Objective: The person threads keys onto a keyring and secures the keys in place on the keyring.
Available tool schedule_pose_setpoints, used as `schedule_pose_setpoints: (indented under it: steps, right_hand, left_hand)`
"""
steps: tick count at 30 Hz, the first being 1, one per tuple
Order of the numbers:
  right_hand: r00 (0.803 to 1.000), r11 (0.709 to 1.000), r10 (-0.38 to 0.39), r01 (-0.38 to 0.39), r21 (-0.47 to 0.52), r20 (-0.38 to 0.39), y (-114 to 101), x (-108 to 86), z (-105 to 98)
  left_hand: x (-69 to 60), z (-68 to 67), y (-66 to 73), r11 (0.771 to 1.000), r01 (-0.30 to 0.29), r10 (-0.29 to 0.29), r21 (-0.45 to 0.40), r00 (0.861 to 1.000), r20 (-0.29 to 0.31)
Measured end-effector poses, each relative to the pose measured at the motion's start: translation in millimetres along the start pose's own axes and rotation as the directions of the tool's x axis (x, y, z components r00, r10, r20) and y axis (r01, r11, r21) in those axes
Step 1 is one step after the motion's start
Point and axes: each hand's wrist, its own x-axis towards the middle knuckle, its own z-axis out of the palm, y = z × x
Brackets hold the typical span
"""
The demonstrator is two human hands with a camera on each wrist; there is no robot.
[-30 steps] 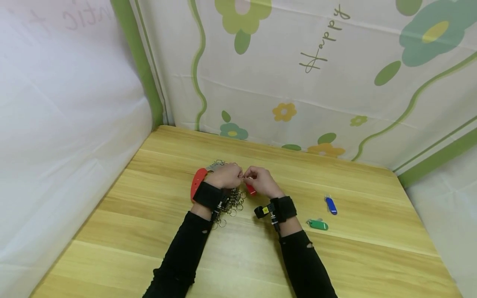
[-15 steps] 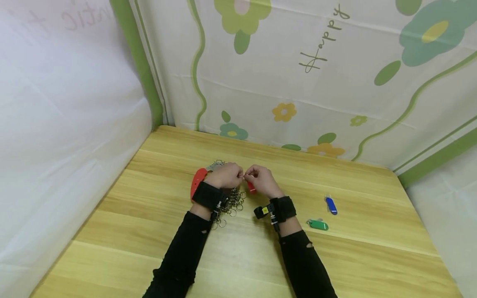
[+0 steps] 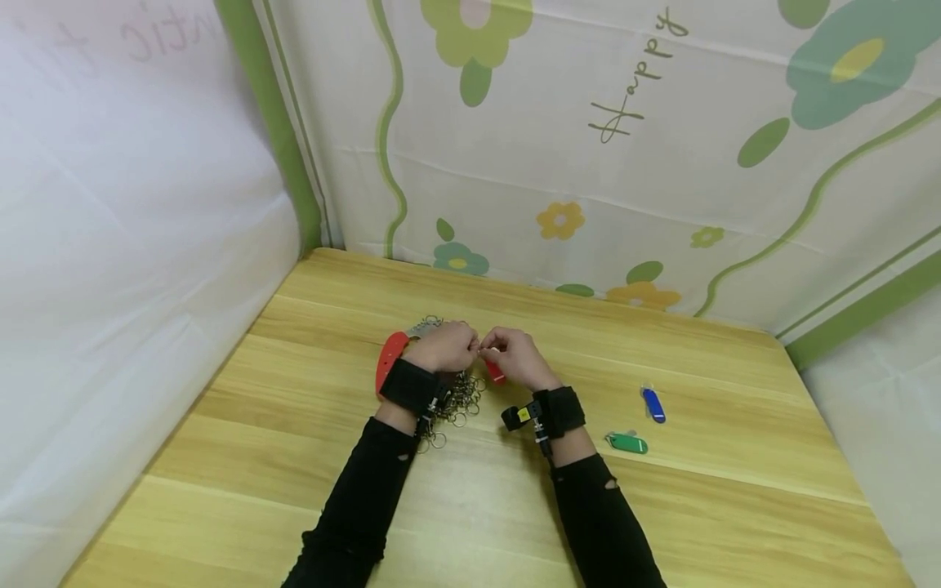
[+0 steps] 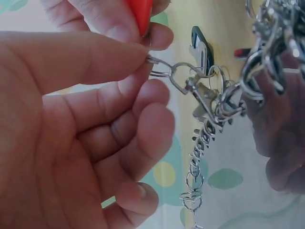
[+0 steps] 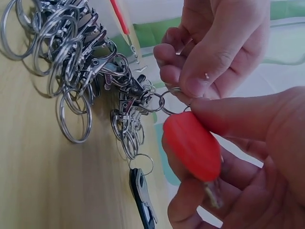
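In the head view my left hand (image 3: 444, 347) and right hand (image 3: 515, 355) meet above the table. My left thumb and forefinger pinch a metal split ring (image 4: 161, 67), linked to a metal clip (image 4: 204, 98) among many rings and clips. Between the right thumb and fingers is a red key tag (image 5: 193, 145), with a key (image 5: 213, 194) partly showing below it. The right fingertips touch the split ring close to the left thumb. Exactly how the tag joins this ring is hidden by the fingers. A black key tag (image 5: 140, 195) with a key hangs from another ring nearby.
A cluster of metal rings (image 3: 463, 396) lies beneath my left wrist. Beside it is a red, rounded piece with small holes (image 3: 391, 359). To the right lie a blue key tag (image 3: 653, 405) and a green key tag (image 3: 627, 443) on the wooden table (image 3: 735, 506).
The red key tag and right fingertips shift very slightly at the ring. Both hands otherwise stay in place, and the blue and green key tags have not moved.
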Motion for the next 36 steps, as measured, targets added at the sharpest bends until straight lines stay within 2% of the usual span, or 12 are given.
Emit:
schedule_pose_setpoints:
  steps: [5, 13, 25, 32, 36]
  right_hand:
    - [0.999, 0.999, 0.034, -0.034, 0.041, 0.007, 1.1, 0.1, 0.3]
    - [0.998, 0.997, 0.064, -0.063, 0.052, -0.019, 1.3, -1.4, 0.5]
    - [1.0, 1.0, 0.009, -0.01, 0.029, 0.025, -1.8, -1.0, 0.3]
    - [0.999, 0.999, 0.036, -0.036, 0.012, 0.008, -0.6, 0.1, 1.3]
    - [0.998, 0.999, 0.05, -0.05, 0.017, -0.022, 0.1, 0.0, 1.8]
  left_hand:
    - [-1.3, -0.3, 0.2, 1.0, 0.01, -0.01, -0.023, 1.0, -0.02]
    - [-1.1, -0.8, -1.0, 1.0, -0.027, 0.027, -0.002, 0.999, -0.039]
    - [0.1, -0.2, -0.5, 0.998, -0.011, 0.012, 0.058, 1.0, -0.017]
    - [0.3, 0.5, -0.3, 1.0, 0.006, -0.006, -0.009, 1.0, -0.022]
    - [0.5, 1.1, -0.8, 1.0, -0.013, 0.013, -0.014, 0.999, -0.034]
